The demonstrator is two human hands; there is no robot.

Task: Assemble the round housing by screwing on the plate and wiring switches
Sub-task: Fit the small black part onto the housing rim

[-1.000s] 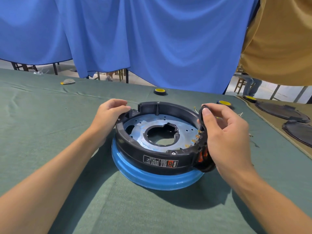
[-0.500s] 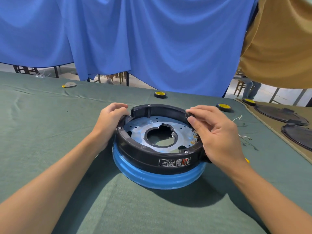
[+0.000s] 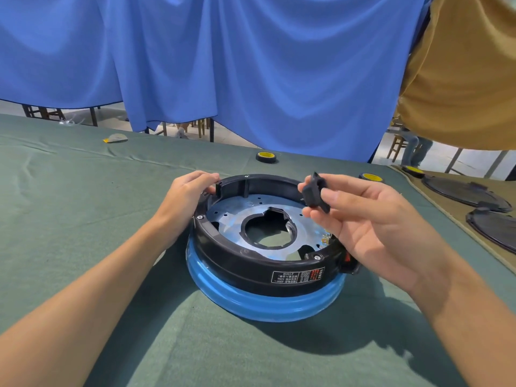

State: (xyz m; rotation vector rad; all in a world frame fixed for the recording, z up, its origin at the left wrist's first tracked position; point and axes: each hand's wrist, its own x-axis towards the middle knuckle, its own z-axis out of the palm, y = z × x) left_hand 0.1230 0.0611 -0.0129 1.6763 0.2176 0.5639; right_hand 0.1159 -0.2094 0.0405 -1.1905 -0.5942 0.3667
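1. Left hand [image 3: 187, 196] is on the far-left rim of the round housing [image 3: 251, 263], fingers curled over the black wall and gripping it.
2. Right hand [image 3: 371, 227] is up above the housing's right side, palm turned toward the camera. Thumb and fingertips pinch a small black part [image 3: 315, 195], which is held clear of the rim.
3. The housing sits mid-table between the two hands, stacked on a blue ring [image 3: 259, 300]. The metal plate [image 3: 231, 219] lies flat inside it, with a big cut-out in its middle.
4. A white-print label [image 3: 298, 275] faces the camera on the housing's near wall; the print is too small to read.
5. Around it: green table cloth [image 3: 83, 219], one yellow-cored tape roll [image 3: 266, 157] behind the housing, and a second [image 3: 370, 177] just beyond the right hand's fingers. Dark round lids [image 3: 460, 191] lie on the tan mat far right. A blue curtain [image 3: 251, 65] hangs across the back.
6. The right hand covers the housing's right rim. Something red [image 3: 347, 258] peeks out beneath the palm, and small fittings at the plate's right edge are too tiny to make out.
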